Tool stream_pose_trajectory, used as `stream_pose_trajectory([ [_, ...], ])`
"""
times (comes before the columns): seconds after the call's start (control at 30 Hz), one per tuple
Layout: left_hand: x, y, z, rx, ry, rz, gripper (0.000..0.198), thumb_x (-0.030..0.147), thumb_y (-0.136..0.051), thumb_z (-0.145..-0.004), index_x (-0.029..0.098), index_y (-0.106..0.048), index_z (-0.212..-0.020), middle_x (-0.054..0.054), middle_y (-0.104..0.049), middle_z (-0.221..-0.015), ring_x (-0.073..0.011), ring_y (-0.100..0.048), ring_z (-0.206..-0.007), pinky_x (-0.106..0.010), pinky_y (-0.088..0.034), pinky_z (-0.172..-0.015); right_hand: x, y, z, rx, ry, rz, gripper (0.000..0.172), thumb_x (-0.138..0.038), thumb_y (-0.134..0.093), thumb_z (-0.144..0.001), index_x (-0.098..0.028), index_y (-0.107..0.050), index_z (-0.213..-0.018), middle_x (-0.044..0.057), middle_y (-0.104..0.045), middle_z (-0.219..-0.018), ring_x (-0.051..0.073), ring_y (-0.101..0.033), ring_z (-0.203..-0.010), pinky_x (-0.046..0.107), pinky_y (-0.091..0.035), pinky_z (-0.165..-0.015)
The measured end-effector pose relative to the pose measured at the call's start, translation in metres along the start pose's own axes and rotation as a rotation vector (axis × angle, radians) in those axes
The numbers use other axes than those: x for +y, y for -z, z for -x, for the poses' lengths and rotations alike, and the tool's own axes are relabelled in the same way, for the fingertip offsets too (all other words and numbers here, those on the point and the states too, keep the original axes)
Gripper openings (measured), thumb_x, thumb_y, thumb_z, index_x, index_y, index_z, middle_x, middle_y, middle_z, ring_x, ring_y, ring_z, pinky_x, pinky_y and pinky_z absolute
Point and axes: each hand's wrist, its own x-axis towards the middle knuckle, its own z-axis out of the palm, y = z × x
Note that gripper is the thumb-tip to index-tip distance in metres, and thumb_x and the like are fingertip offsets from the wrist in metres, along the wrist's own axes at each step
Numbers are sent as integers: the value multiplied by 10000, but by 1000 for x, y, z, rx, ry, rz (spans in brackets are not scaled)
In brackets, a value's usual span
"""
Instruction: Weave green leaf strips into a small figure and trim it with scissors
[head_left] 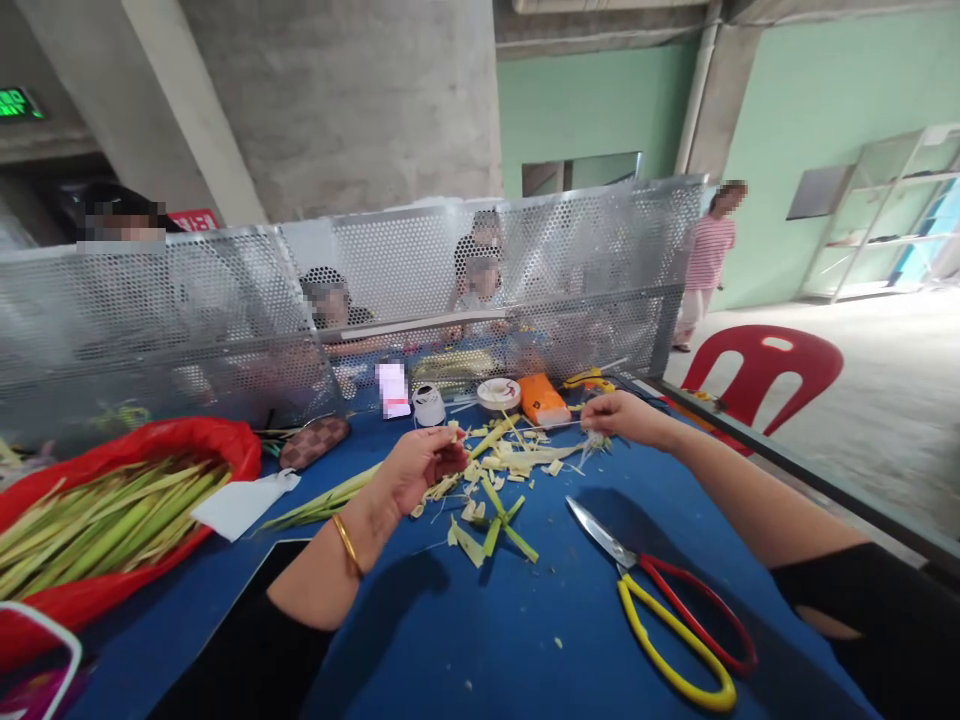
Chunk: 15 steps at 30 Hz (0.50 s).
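Fine pale thread (534, 430) runs taut above the blue tabletop (480, 645), pinched in the right hand (626, 418) and reaching the left hand (427, 465), whose fingertips grip a small cream piece (453, 427). Below: crossed green leaf strips (496, 522), papery scraps (517, 455); right, steel scissors (628, 557), looped handles red and yellow. Behind, a perforated metal partition (405, 260). Upper left, a lit green sign (16, 103), lettering illegible.

Strong light bleaches the floor (900, 370) at right — the upper left corner is dim around a glowing green sign (16, 103). Soft shadows darken the blue tabletop (525, 640). Wide-angle distortion stretches the edges — and pixel blocks mask people's heads (484, 272).
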Motion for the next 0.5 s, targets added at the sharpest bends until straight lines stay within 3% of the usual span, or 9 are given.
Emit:
stream_pose_trajectory([
  [0.17,1,5,-1,29,13,-33,61,103,-613,-804,85,-654,-763,-47,-636,-606,-121,-625,-570,-248,-563,-640,27,-9,-10,158,31,186,181,-317,-549,-745,-175,-659,-723,16,-628,-688,159,-565,-681,267,-428,-662],
  [0.3,-5,1,-2,61,61,-38,44,95,-630,-785,80,-653,-750,-52,-634,-603,-123,-620,-560,-252,-564,-635,25,-21,-2,170,7,345,207,-207,-574,-713,-182,-692,-881,59,-681,-887,189,-600,-790,290,-430,-741],
  [0.4,-7,-1,-1,69,93,-31,59,99,-625,-793,81,-651,-743,-50,-635,-607,-119,-619,-559,-251,-560,-642,11,-26,33,131,-31,443,167,-246,-593,-719,-178,-693,-835,83,-684,-833,214,-607,-744,300,-422,-674],
  [0.5,-5,0,0,69,111,-17,77,101,-606,-811,79,-653,-754,-51,-639,-614,-117,-621,-563,-251,-559,-648,-3,-34,94,-26,-64,494,125,-326,-654,-682,-217,-690,-730,37,-664,-645,199,-593,-581,269,-391,-533],
])
